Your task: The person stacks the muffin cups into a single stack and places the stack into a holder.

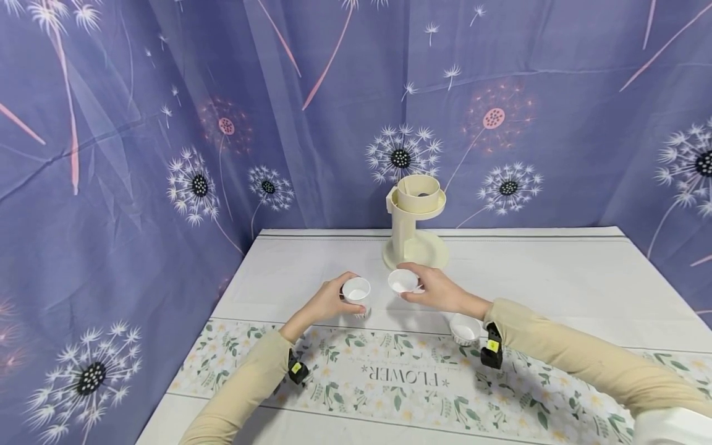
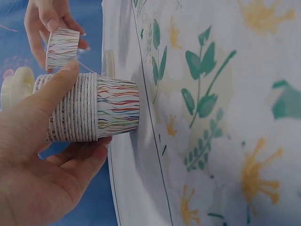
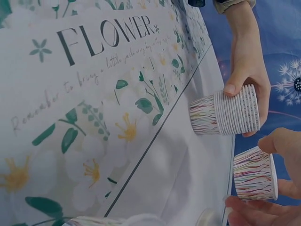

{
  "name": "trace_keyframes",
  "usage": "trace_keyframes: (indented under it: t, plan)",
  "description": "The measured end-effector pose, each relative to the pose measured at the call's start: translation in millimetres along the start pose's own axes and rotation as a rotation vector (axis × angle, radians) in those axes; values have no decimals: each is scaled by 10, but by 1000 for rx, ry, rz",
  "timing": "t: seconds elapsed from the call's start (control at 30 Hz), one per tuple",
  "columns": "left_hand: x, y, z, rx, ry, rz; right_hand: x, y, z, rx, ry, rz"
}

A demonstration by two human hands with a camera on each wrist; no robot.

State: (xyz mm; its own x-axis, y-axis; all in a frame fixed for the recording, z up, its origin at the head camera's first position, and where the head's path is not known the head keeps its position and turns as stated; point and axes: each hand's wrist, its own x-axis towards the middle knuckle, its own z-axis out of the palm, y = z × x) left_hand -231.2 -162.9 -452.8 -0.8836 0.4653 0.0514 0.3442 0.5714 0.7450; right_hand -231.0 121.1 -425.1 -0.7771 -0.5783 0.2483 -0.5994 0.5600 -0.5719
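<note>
A stack of nested paper cups (image 2: pixel 117 106), white with wavy coloured lines, is gripped by my left hand (image 1: pixel 332 299) between thumb and fingers. Just right of it, my right hand (image 1: pixel 436 288) holds a single paper cup (image 3: pixel 255 174) of the same pattern, its mouth facing up in the head view. The two hands are a short gap apart. Another paper cup (image 1: pixel 465 330) stands on the table below my right wrist, partly covered by the forearm.
Behind the hands stands a cream plastic stand (image 1: pixel 405 228) with a round base and a ring-shaped top holding a cylinder (image 1: pixel 418 195). A floral printed runner (image 1: pixel 311 364) crosses the white table (image 1: pixel 528 272). A purple dandelion curtain (image 1: pixel 334 123) hangs behind and at the left.
</note>
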Motion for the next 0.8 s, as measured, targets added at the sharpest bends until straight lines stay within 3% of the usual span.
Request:
trace_keyframes:
  t: [0.53, 0.8]
  plan:
    - [14, -17, 6, -12, 5, -3, 128, -145, 42, 74, -27, -5]
    - [16, -18, 6, 2, 1, -3, 192, -194, 85, 125, 8, -51]
